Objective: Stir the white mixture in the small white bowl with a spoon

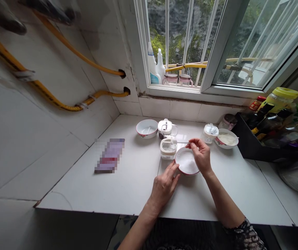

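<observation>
My right hand (201,155) is closed in a pinch on the handle of a small spoon (182,142). The spoon's head, with white stuff on it, is over the right side of the mouth of a small clear jar (168,155) with a pale rim. My left hand (164,185) grips the left edge of a bowl (187,163) that holds white powder or grains. This bowl stands on the counter, close to the jar's right side and partly behind my right hand. Just behind the open jar is a similar jar (164,129) with dark contents, its clear lid raised.
On the white counter (135,187) stand a bowl with a spoon in it (147,128), a lidded jar (210,133) and a bowl of pale powder (227,139). A black box of bottles (258,146) is at the right. A blurred purple object (109,156) lies left.
</observation>
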The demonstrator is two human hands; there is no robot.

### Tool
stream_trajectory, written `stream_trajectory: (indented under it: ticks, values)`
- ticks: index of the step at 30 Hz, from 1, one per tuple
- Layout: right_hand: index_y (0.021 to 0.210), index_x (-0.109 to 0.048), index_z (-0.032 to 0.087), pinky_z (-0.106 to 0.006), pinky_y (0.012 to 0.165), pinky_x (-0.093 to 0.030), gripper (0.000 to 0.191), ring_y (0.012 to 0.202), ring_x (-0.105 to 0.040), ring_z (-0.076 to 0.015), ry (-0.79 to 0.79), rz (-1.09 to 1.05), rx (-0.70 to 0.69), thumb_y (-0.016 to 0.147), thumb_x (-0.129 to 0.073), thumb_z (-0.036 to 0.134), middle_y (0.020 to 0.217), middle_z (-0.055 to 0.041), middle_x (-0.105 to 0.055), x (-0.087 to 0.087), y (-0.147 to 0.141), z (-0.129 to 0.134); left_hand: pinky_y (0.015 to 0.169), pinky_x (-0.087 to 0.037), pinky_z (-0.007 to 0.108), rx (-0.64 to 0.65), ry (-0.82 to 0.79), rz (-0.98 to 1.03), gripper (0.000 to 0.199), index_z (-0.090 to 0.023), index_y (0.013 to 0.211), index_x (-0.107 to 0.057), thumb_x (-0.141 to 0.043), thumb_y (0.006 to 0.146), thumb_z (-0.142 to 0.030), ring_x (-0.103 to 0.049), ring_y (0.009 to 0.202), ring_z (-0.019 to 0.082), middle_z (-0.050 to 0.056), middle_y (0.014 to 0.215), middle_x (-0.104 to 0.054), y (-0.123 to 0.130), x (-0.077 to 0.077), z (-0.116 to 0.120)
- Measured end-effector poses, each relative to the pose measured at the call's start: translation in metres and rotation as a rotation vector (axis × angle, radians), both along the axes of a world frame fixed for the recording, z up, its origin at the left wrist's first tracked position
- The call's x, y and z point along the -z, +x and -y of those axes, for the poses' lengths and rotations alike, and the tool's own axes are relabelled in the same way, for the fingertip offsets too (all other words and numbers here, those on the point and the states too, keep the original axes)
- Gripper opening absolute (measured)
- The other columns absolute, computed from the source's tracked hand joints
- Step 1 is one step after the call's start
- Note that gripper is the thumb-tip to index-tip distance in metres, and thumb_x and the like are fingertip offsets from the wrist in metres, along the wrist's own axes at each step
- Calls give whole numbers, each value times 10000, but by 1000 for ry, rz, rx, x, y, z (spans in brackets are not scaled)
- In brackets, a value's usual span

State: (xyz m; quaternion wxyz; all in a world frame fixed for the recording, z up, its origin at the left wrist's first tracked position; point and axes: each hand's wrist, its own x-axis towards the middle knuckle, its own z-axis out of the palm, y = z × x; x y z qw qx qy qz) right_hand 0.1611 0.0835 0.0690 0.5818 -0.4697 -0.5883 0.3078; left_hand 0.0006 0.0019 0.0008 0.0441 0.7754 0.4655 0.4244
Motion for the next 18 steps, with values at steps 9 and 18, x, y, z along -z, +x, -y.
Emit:
stream_trajectory:
  ticks: [9, 18]
  values:
    - [915, -653, 214, -393, 852, -427, 214, 721, -607, -200, 486, 617, -41, 904, -457, 131, 772, -49, -716, -6, -2, 9, 736, -627, 288, 9, -20, 11, 381, -232, 1347, -469, -497, 971, -181, -745, 870, 188, 128, 1318, -648, -1, 1, 0]
    - [668, -583, 231, -361, 791, -416, 174, 577, -509, -175, 271, 579, 132, 772, -475, 143, 567, 14, -590, -7, 31, 7, 706, -620, 262, -5, -28, -2, 375, -225, 1321, -495, -526, 953, -157, -747, 875, 185, 123, 1312, -656, -2, 0, 1]
